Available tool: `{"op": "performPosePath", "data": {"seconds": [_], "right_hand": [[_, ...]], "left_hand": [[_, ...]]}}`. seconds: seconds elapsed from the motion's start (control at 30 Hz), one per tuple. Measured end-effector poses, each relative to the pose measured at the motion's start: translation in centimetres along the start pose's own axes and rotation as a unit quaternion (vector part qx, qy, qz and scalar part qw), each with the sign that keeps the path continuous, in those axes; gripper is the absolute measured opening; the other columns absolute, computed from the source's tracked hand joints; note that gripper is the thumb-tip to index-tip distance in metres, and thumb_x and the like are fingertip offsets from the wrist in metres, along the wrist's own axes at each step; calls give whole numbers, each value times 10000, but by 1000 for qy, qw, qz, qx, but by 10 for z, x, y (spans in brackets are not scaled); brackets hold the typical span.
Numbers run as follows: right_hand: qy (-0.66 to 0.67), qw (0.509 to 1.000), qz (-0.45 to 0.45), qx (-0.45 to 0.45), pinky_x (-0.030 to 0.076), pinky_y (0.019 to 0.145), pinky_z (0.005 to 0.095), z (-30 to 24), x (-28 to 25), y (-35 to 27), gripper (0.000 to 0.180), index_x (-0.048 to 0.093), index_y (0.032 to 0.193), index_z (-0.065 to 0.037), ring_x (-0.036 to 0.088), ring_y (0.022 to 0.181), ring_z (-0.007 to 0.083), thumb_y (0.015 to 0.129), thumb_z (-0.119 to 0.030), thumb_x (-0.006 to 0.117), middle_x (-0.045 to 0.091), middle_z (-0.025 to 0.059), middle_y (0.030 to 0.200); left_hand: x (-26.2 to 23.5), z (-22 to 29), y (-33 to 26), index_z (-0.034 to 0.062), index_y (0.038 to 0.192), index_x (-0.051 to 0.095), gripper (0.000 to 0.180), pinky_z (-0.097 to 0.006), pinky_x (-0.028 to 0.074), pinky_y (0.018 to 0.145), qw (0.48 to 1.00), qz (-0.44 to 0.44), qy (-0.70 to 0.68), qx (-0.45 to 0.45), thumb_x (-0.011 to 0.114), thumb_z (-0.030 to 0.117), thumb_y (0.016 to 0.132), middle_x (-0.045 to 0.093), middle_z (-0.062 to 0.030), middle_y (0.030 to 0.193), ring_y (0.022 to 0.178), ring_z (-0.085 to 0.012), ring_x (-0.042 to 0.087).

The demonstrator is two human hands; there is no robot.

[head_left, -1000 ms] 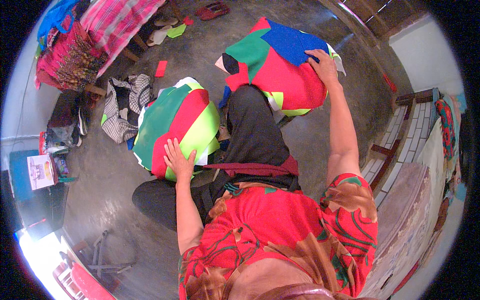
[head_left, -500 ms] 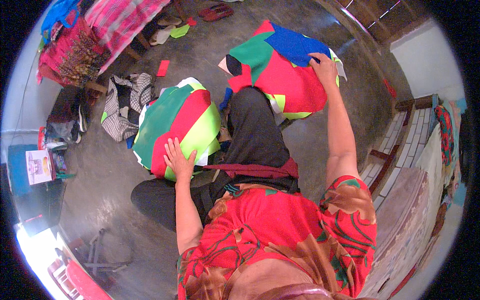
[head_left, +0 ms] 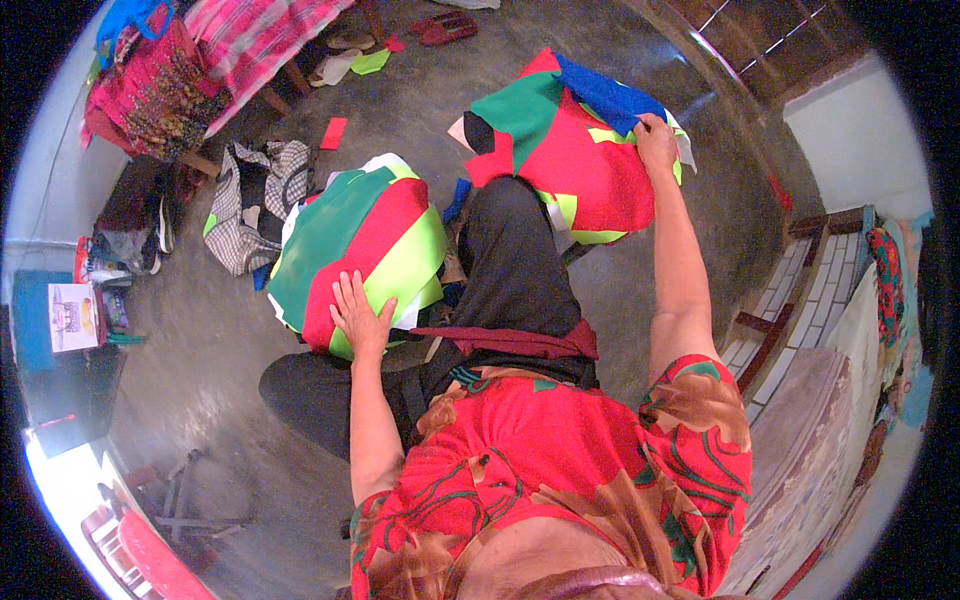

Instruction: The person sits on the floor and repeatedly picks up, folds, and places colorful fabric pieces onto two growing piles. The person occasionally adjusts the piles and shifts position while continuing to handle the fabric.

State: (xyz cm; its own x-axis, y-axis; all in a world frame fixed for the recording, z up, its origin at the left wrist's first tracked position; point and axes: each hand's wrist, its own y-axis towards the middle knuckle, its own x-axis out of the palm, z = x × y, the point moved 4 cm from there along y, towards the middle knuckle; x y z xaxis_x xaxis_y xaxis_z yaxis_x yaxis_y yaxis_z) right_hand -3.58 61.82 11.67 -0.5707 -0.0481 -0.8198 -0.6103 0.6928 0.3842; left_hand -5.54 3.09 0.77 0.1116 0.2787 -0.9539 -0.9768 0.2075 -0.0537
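Observation:
I sit on the concrete floor with one black-trousered leg (head_left: 515, 260) stretched forward. My left hand (head_left: 360, 313) lies flat, fingers spread, on a near stack of cloth pieces (head_left: 355, 240) in green, red, lime and white. My right hand (head_left: 655, 135) reaches out to a second pile of cloth pieces (head_left: 560, 150) in red, green and blue, and pinches the edge of a blue piece (head_left: 605, 95) at the pile's top right.
A checked black-and-white garment (head_left: 250, 200) lies left of the near stack. Small red and green scraps (head_left: 333, 132) dot the floor. A bench with pink patterned cloth (head_left: 170, 85) stands at upper left, sandals (head_left: 445, 27) at the top, and a wooden bed frame (head_left: 800, 300) on the right.
My right hand has slid slightly up along the far pile's edge and taken the blue piece. My left hand stays pressed on the near stack.

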Motion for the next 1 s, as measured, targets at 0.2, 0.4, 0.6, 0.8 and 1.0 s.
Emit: {"op": "performPosePath", "data": {"seconds": [0.2,0.4,0.6,0.8,1.0], "right_hand": [[47,988,149,-15,481,711,453,-8,-25,10,177,605,1004,-107,622,838,378,844,-115,529,654,173,875],[139,965,200,-100,477,761,396,-84,-79,5,193,598,1015,-78,617,875,346,862,-34,487,631,162,950],[616,779,-108,-38,521,751,303,-185,-50,-53,133,597,1014,-53,621,794,143,899,-97,550,640,25,894],[707,569,-400,128,517,714,311,-288,36,-146,215,623,1068,-97,615,800,149,903,-159,500,648,48,935],[556,594,-530,240,512,724,323,-283,137,-255,182,618,1022,-83,619,792,150,922,-172,495,647,47,910]], "left_hand": [[-3,3,2,131,1435,247,853,-552,117,1089,1000,3,-6,3,683,413,758,153,-75,1525,1409,-281,105],[-2,1,2,129,1431,264,851,-543,125,1089,1000,5,-3,3,686,422,752,167,-87,1522,1406,-287,123],[-2,1,4,122,1410,301,835,-526,117,1099,1000,8,-8,-7,693,437,744,202,-98,1508,1404,-282,133],[9,-11,0,169,1427,263,862,-542,148,1087,999,43,1,14,669,494,740,188,-72,1515,1401,-272,150],[6,-9,2,102,1408,313,830,-530,86,1102,1000,-8,11,-7,640,497,756,177,-98,1513,1406,-275,118]]}}
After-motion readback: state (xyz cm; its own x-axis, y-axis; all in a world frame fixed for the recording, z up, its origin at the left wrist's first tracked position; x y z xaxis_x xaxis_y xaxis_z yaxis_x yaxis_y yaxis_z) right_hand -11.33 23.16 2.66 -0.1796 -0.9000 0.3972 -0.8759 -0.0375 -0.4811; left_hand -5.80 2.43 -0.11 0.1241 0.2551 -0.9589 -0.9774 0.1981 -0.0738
